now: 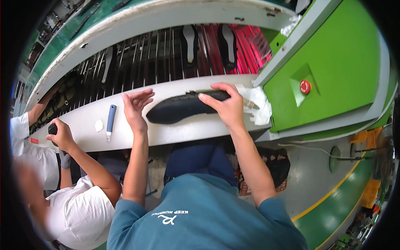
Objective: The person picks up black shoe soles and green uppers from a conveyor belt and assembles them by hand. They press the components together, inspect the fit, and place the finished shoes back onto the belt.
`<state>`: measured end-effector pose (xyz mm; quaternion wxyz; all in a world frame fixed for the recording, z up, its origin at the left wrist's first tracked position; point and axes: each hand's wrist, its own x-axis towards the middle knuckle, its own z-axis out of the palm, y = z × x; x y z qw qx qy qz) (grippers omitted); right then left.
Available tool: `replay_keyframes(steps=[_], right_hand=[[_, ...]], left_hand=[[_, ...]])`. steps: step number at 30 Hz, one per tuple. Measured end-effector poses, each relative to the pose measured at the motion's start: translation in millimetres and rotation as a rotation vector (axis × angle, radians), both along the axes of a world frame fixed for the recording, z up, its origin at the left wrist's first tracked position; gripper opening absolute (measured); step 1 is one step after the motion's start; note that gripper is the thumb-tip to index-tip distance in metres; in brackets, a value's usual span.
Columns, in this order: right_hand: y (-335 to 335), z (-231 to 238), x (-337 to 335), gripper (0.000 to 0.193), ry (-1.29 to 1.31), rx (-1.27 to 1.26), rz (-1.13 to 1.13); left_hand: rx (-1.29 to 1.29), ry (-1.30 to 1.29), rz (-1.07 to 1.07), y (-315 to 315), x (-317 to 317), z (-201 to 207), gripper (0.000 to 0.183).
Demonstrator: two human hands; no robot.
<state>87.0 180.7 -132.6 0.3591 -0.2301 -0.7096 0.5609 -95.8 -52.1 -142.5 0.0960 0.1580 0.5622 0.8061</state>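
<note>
A black shoe sole lies lengthwise above the white ledge, tilted with its side facing me. My right hand grips its right end, thumb on the near side and fingers over the top edge. Just off the sole's left end, my left hand is raised with its fingers stretched out and holds nothing. Left of that hand, a blue-handled knife rests on the ledge beside a small white scrap.
Beyond the ledge runs a roller conveyor carrying black soles with grey inner faces, under red light at right. A green machine housing with a red button stands right, near crumpled white paper. A co-worker's hand holds something black at left.
</note>
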Motion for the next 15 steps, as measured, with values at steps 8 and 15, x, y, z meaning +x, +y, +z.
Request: replay_keyframes(steps=[8, 15], right_hand=[[-11.1, 30.3, 53.4, 0.064, 0.299, -0.54, 0.102], [-14.4, 40.1, 78.3, 0.102, 0.471, -0.797, 0.424]], left_hand=[[0.458, -0.068, -0.01, 19.7, 91.2, 34.0, 0.079], [0.397, 0.285, -0.14, 28.7, 95.3, 83.0, 0.087]])
